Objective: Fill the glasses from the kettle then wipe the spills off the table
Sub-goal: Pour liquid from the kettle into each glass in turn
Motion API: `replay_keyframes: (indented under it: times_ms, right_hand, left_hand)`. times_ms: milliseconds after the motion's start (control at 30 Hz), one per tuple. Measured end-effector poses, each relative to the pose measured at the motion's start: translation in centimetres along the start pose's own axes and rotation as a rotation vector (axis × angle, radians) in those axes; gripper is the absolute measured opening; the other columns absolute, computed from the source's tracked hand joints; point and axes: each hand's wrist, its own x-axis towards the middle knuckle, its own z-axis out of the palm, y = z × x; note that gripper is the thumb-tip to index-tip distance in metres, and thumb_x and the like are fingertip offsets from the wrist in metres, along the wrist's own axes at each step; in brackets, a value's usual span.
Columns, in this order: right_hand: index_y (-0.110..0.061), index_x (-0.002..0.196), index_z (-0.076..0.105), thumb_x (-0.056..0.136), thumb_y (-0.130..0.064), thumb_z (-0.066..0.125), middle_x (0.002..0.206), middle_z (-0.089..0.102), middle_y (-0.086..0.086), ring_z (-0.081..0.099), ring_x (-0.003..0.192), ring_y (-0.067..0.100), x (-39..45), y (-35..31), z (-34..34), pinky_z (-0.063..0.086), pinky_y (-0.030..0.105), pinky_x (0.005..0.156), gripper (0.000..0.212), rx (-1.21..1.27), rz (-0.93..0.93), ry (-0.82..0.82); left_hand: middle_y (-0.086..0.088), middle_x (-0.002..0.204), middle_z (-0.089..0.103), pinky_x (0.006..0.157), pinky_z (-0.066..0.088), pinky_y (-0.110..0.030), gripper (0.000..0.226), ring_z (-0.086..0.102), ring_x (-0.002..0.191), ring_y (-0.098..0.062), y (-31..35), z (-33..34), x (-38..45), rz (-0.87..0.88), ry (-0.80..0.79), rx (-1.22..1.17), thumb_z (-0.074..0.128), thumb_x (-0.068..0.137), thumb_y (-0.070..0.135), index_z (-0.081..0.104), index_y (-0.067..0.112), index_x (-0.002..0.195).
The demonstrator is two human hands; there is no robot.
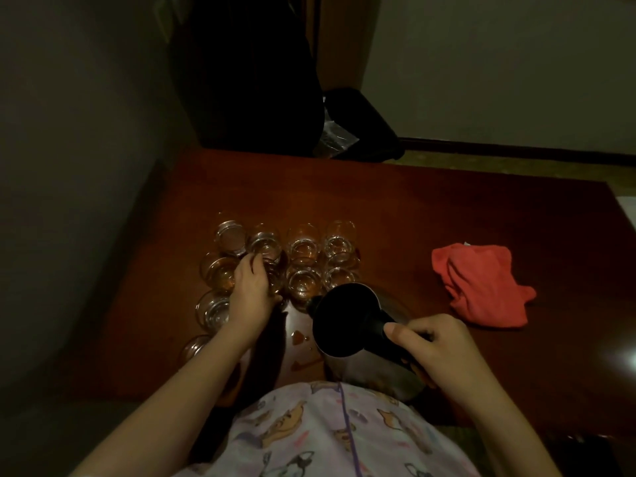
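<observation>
On the dim red-brown table [447, 215], the right hand [437, 349] grips the handle of the kettle [347, 321], tilted toward the clustered glasses [303, 249], while the left hand [253, 290] curls around one glass, seemingly to steady it; spills [298, 337] lie near the kettle, and the red cloth [481, 284] waits to the right for wiping.

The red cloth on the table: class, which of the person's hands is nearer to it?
Right. The right hand, gripping the kettle handle, is just left of the red cloth; the left hand is among the glasses, farther left.
</observation>
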Motion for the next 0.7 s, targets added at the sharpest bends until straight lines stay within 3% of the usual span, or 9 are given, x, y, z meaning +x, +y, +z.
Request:
replay_keyframes:
  times_ms: [167, 367, 533, 700]
  right_hand:
    - [-0.001, 0.048, 0.046, 0.074, -0.054, 0.06, 0.041, 0.035, 0.006, 0.033, 0.039, 0.021, 0.0, -0.1, 0.0, 0.025, 0.035, 0.05, 0.06, -0.026, -0.01, 0.006]
    - [-0.014, 0.04, 0.042, 0.082, -0.042, 0.065, 0.039, 0.033, 0.002, 0.031, 0.039, 0.018, -0.2, -0.2, 0.0, 0.023, 0.034, 0.051, 0.055, -0.041, -0.016, 0.027]
    - [-0.013, 0.04, 0.042, 0.065, -0.062, 0.05, 0.038, 0.032, 0.002, 0.029, 0.039, 0.016, -0.3, -0.4, 0.2, 0.022, 0.033, 0.05, 0.055, -0.07, 0.014, 0.044]
    - [-0.013, 0.04, 0.043, 0.064, -0.061, 0.051, 0.039, 0.033, 0.003, 0.03, 0.04, 0.016, -0.3, -0.3, 0.3, 0.023, 0.033, 0.051, 0.054, -0.066, 0.042, 0.078]
  left_hand:
    - [-0.01, 0.145, 0.028, 0.091, 0.047, -0.034, 0.083, 0.022, 0.136, -0.025, 1.1, -0.5, -1.1, 0.049, 0.063, 0.083, 0.075, 0.075, 0.028, 0.028, 0.01, 0.14]
    - [0.003, 0.136, 0.042, 0.096, 0.032, -0.033, 0.073, 0.03, 0.128, -0.018, 2.1, 0.3, -0.7, 0.193, 0.031, 0.179, 0.064, 0.077, 0.05, 0.034, 0.021, 0.137]
    - [0.0, 0.143, 0.032, 0.102, 0.026, -0.041, 0.087, 0.02, 0.135, -0.019, 2.7, 0.9, 0.7, 0.135, -0.071, 0.27, 0.059, 0.076, 0.061, 0.025, 0.017, 0.142]
    - [-0.001, 0.143, 0.035, 0.102, 0.026, -0.045, 0.087, 0.022, 0.135, -0.019, 3.2, 1.5, 1.8, 0.078, -0.134, 0.204, 0.064, 0.072, 0.062, 0.03, 0.019, 0.139]
